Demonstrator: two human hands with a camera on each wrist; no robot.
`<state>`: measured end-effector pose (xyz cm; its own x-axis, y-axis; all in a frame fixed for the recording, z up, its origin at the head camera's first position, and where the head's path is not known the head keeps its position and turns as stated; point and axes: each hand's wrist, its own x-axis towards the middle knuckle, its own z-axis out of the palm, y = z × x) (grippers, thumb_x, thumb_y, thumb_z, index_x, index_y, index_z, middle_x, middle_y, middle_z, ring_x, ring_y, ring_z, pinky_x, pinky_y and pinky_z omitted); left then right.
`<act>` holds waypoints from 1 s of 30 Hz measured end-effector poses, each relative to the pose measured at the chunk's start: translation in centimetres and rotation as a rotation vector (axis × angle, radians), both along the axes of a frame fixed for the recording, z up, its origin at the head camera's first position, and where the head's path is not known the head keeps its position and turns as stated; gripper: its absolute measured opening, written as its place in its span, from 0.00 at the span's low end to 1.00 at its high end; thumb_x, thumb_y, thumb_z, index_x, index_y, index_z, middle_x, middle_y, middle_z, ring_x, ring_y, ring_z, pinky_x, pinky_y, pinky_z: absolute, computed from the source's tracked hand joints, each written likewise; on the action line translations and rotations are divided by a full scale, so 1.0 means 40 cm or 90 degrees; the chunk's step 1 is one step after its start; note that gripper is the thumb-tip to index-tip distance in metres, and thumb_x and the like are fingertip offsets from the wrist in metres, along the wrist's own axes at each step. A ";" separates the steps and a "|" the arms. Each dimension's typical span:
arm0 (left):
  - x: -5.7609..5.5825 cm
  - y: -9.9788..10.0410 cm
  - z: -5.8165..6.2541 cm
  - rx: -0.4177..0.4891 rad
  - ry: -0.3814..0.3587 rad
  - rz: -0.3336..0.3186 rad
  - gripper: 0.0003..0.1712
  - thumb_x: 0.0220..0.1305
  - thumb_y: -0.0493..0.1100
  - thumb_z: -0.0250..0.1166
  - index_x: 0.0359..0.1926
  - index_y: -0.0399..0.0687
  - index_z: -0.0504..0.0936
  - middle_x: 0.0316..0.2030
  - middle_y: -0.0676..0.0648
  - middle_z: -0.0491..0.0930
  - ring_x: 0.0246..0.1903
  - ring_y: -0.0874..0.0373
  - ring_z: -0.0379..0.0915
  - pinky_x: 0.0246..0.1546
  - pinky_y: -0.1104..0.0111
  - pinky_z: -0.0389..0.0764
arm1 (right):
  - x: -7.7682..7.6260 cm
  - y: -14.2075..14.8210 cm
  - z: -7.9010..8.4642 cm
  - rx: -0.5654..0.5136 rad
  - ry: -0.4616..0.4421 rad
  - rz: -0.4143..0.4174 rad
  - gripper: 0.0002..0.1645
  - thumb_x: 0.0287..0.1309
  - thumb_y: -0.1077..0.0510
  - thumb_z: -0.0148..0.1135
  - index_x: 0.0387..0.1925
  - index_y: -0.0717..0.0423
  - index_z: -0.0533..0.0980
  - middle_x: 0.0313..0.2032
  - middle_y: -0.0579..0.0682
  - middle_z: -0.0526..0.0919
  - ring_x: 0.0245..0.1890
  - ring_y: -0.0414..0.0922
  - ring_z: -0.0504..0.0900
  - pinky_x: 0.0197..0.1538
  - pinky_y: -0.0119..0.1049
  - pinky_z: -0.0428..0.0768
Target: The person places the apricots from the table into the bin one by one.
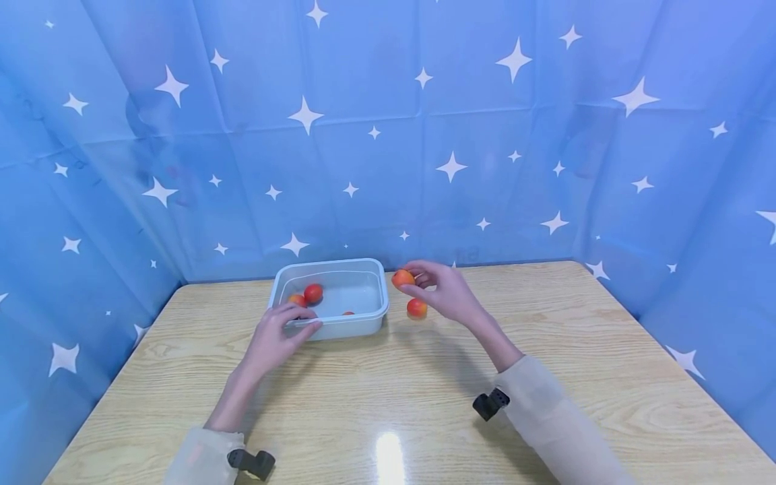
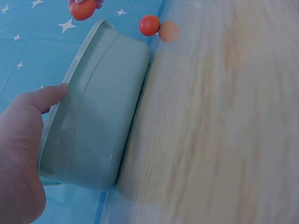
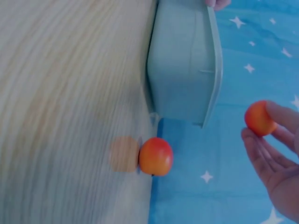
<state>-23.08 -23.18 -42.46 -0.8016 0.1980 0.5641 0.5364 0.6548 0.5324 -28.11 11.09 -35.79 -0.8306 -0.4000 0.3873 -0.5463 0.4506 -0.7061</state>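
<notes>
My left hand (image 1: 280, 337) holds the near left rim of a pale blue-green plastic box (image 1: 348, 329), with the thumb outside the wall and the fingers over the inner side. Inside the box are a red fruit (image 1: 313, 293), an orange-red one (image 1: 297, 300) beside it, and a third mostly hidden behind the near wall. Just right of the box, my right hand (image 1: 445, 291) pinches a small red-orange apple (image 3: 259, 118) between thumb and fingers, raised above the table. Below that hand, another small apple (image 3: 156, 157) rests on the wood.
The wooden table (image 1: 364, 391) runs back to a blue curtain (image 1: 388, 168) with white stars, which also hangs along both sides. Each sleeve carries a black wrist device, one on the left (image 1: 251, 463) and one on the right (image 1: 491, 403).
</notes>
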 end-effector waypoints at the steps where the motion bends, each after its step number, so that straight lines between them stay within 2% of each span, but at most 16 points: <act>1: 0.000 0.000 0.000 0.000 0.001 0.000 0.12 0.57 0.43 0.77 0.42 0.47 0.89 0.38 0.51 0.84 0.42 0.52 0.77 0.51 0.48 0.71 | 0.000 -0.004 0.003 -0.001 0.001 0.000 0.23 0.61 0.55 0.72 0.57 0.55 0.80 0.49 0.51 0.86 0.42 0.46 0.85 0.50 0.45 0.82; 16: 0.000 -0.001 -0.001 0.000 -0.001 -0.002 0.11 0.57 0.43 0.77 0.42 0.48 0.89 0.38 0.51 0.84 0.42 0.52 0.77 0.49 0.49 0.72 | -0.008 -0.070 0.027 -0.010 0.024 0.034 0.23 0.61 0.56 0.72 0.57 0.58 0.80 0.50 0.53 0.86 0.43 0.46 0.87 0.49 0.40 0.83; 30: -0.001 -0.002 -0.002 0.002 -0.003 -0.003 0.11 0.57 0.43 0.77 0.42 0.48 0.89 0.38 0.52 0.84 0.42 0.52 0.77 0.50 0.49 0.71 | -0.020 -0.122 0.027 -0.020 0.034 0.058 0.24 0.61 0.54 0.72 0.57 0.59 0.80 0.47 0.53 0.87 0.41 0.45 0.87 0.47 0.39 0.83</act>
<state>-23.13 -23.25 -42.53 -0.8031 0.1998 0.5613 0.5372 0.6503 0.5371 -28.93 6.22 -34.71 -0.7691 -0.4607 0.4430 -0.6211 0.3755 -0.6879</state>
